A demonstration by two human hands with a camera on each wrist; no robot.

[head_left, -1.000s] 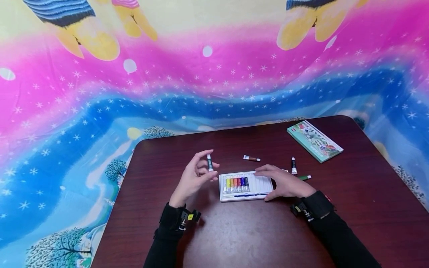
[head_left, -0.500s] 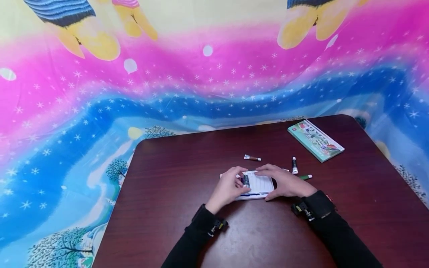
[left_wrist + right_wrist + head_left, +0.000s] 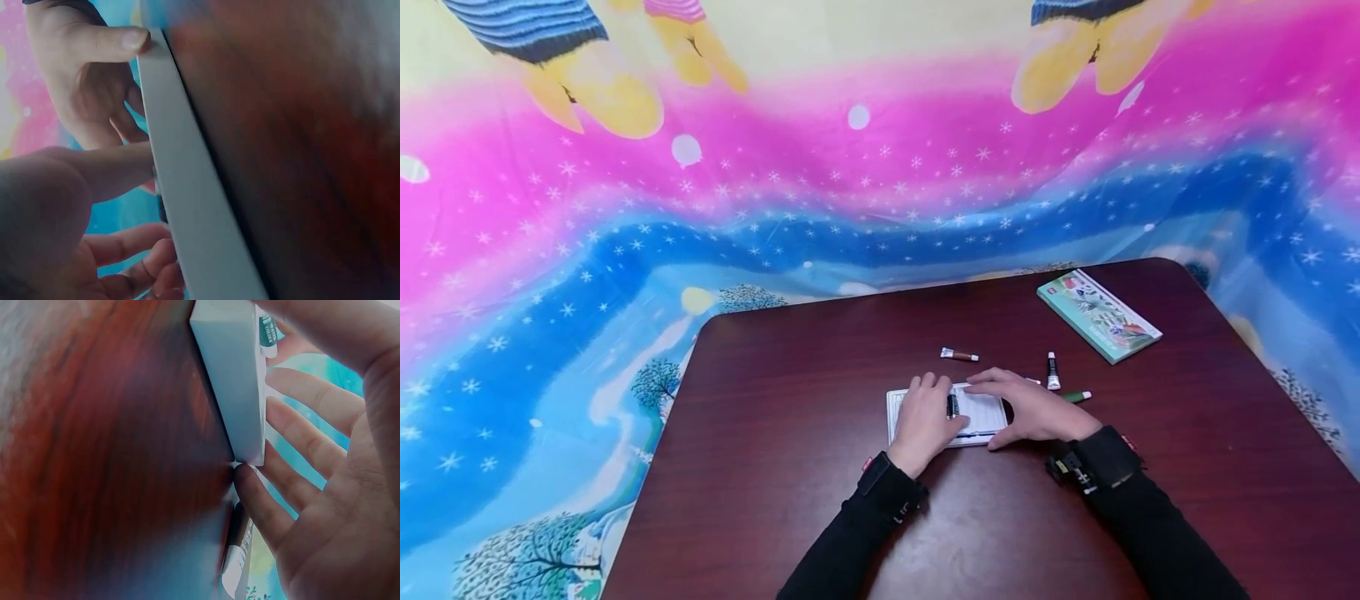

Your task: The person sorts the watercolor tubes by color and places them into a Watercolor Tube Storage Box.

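A white tray (image 3: 987,407) of paint tubes lies on the table in the head view. My left hand (image 3: 921,421) covers its left half, hiding most of the tubes there. Between that hand's thumb and fingers is a dark paint tube (image 3: 952,406), held down at the tray; its green label shows in the right wrist view. My right hand (image 3: 1041,410) spans the tray's right end, thumb at the near edge and fingers at the far edge. In the left wrist view, the right thumb (image 3: 128,40) touches the tray's side wall. A thin blue brush (image 3: 979,434) lies along the tray's near side.
A brown paint tube (image 3: 959,355) lies behind the tray. To the right are a black tube (image 3: 1052,372) and a green tube (image 3: 1077,397), the latter partly behind my right hand. A mint-green illustrated box (image 3: 1100,317) sits at the back right, near the table edge.
My left hand has carried the paint tube from left of the tray down to the tray's middle, now lying lower over it. The right hand has stayed at the tray's right end.
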